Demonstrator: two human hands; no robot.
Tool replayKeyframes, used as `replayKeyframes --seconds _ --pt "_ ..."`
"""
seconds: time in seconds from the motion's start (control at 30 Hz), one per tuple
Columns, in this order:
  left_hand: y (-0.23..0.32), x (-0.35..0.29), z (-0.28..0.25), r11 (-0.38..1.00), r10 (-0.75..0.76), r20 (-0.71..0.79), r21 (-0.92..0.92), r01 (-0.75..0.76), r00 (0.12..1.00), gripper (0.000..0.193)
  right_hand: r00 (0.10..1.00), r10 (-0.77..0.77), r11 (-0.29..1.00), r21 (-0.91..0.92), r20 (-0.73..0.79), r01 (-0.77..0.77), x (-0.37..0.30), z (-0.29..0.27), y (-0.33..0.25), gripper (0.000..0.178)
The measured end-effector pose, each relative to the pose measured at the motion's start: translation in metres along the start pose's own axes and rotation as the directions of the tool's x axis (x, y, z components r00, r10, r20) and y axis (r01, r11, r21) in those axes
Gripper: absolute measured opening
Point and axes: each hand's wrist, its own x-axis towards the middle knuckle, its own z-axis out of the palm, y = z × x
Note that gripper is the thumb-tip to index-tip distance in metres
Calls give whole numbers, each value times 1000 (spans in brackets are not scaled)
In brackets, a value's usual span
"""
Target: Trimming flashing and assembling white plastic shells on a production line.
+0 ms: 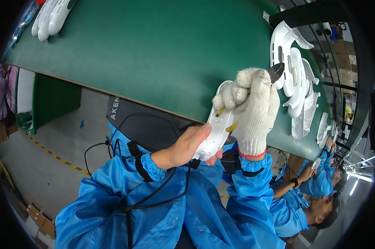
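My bare left hand (182,148) grips the lower end of a white plastic housing (217,133), thumb on its inner face, fingers beneath. The shell is elongated, with rounded ends and small raised posts inside. In a white knitted glove with a red cuff edge, my right hand (253,103) is closed around a pair of cutting pliers (277,71). Their dark jaws poke out past the fingers, pointing away from the housing. Bits of the yellow handles show below the glove. The gloved fingers cover the housing's upper right part; whether they touch it I cannot tell.
A pile of white plastic housings (297,83) lies along the right of the green table (154,54). Several more housings (54,18) rest at the far left. Co-workers in blue (289,216) sit to the right. A black cable (162,193) hangs across my front.
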Motion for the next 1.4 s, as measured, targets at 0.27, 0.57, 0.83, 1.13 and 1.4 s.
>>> replayKeyframes --seconds 0.27,0.57,0.83,1.13,1.4 --pt "1 -2 1 1000 -28 -12 13 28 1000 69 999 -17 998 -54 -50 14 -1 3 1 32" --pt "4 -1 1 999 -46 -1 6 46 999 71 986 -52 986 -163 -157 26 -6 17 1 30" --pt "-2 1 6 995 -52 47 -83 56 998 70 982 -89 992 -106 -164 72 -4 -11 -5 30" --pt "-5 3 7 998 -51 -17 -47 50 999 69 981 -57 990 -138 -184 32 -9 -3 -7 35" --pt "-6 2 8 998 16 -5 -58 -16 1000 61 971 -115 989 -110 -211 93 -9 -4 -2 31"
